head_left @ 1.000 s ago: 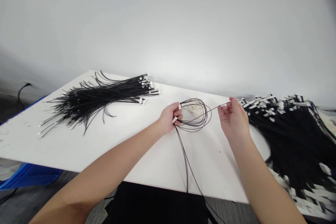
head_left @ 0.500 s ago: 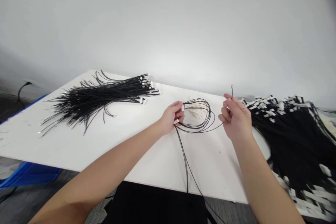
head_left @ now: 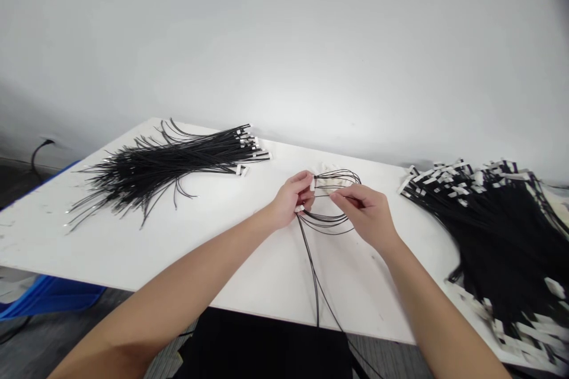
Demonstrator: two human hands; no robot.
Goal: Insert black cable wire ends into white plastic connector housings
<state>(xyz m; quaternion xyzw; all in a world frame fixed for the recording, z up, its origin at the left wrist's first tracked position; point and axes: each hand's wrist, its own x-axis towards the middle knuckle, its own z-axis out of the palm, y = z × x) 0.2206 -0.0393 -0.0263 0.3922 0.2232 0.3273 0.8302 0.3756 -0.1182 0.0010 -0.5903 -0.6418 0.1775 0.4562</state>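
Black thin cables [head_left: 326,220] are looped into a coil over the middle of the table. My left hand [head_left: 293,198] is closed around the coil's left side, where small white tags [head_left: 300,208] show at the fingers. From that grip, loose cable lengths hang down past the table's front edge. My right hand [head_left: 367,210] is closed in a pinch at the coil's right side, with a single cable strand running from its fingertips toward my left hand. A small whitish heap [head_left: 329,172], partly hidden, lies behind the coil.
On the white table [head_left: 249,249], a bundle of black cables [head_left: 169,160] with white-tagged ends lies to the left. A larger pile of tagged black cables [head_left: 493,225] covers the right end. A blue object [head_left: 57,296] is below the left edge; a wall rises behind.
My right hand has moved left and inward with the cable end, from beside the right pile to the coil. My left hand has stayed nearly in place, still gripping the coil.
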